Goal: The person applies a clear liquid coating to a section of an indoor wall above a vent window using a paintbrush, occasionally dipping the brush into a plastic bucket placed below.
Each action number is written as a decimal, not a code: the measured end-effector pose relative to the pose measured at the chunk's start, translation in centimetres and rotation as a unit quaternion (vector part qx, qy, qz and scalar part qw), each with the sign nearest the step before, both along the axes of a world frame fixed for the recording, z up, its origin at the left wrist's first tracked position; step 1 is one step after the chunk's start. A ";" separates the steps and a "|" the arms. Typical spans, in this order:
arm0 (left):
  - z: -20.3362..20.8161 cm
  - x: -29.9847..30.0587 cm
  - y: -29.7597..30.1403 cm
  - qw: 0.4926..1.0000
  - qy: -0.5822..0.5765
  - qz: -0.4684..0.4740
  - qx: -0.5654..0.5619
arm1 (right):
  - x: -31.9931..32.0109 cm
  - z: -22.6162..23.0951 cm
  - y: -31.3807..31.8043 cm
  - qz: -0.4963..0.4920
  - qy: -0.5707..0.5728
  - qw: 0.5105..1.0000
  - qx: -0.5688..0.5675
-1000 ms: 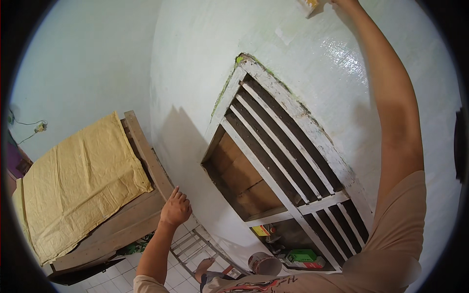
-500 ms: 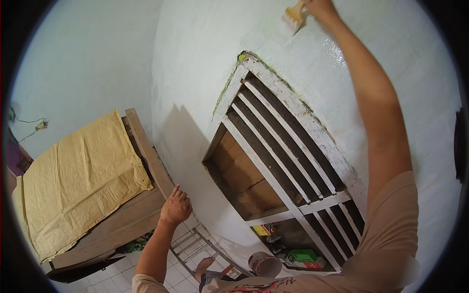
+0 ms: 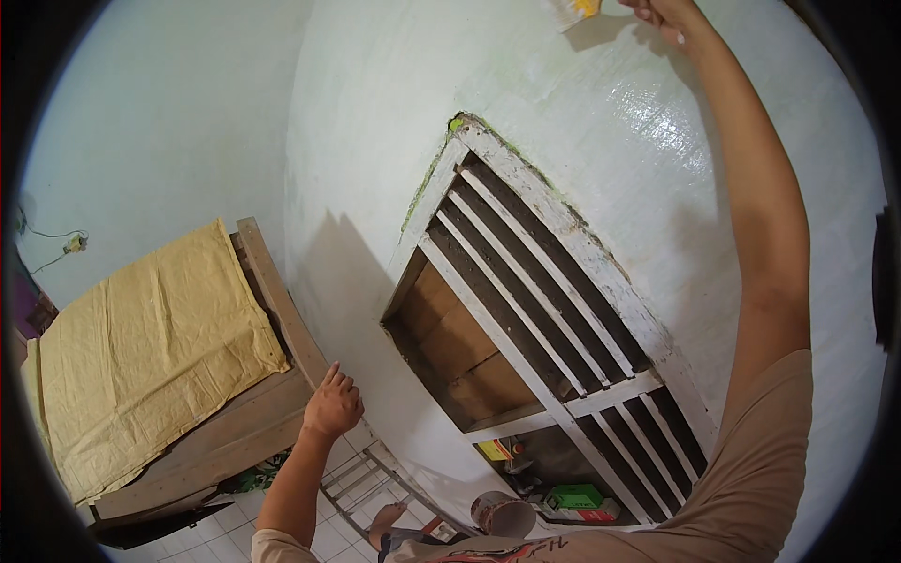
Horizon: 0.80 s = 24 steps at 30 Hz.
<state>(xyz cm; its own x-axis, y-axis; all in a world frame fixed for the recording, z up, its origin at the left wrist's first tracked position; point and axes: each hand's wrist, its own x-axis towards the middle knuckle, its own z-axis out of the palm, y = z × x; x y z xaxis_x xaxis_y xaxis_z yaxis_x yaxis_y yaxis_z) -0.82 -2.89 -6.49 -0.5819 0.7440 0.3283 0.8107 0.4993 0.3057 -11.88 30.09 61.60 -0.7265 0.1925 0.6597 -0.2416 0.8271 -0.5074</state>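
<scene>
High on the pale green wall [image 3: 394, 66], my right hand [image 3: 664, 17] is closed around a wide flat paintbrush [image 3: 580, 11]. The brush is cut off by the upper edge of the view, so its handle is mostly hidden. Its bristles are at the wall, and a wet, shiny patch glistens below my hand. At the lower left, my left hand [image 3: 333, 403] has its fingers curled at the end of a wooden board [image 3: 272, 291]. It appears to grip the board's edge, though its palm side is hidden.
A slatted white window frame [image 3: 544, 272] with chipped edges is set in the wall. Yellow sheeting [image 3: 155, 347] covers the wooden structure at left. Below are a ladder [image 3: 361, 479], a paint-smeared bucket [image 3: 502, 514] and a green box [image 3: 574, 495].
My right hand has moved up and to the right with the paintbrush, which now partly leaves the view. The view has shifted slightly. My left hand stays at the board.
</scene>
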 end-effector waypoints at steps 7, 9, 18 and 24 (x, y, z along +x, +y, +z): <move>0.1 -0.1 0.1 1.000 -0.001 0.000 -0.018 | -2.1 -5.6 0.2 -0.020 -0.080 0.995 -0.056; 0.2 0.0 0.0 1.000 -0.005 0.001 -0.025 | -2.8 -6.8 -0.2 -0.056 -0.092 0.992 0.070; 0.0 -0.1 -0.1 1.000 -0.004 0.002 -0.004 | -4.6 -8.1 -0.2 -0.133 -0.163 0.952 0.223; -0.1 -0.1 -0.1 1.000 -0.004 0.006 -0.010 | -6.3 -9.0 1.9 -0.118 -0.132 0.970 0.168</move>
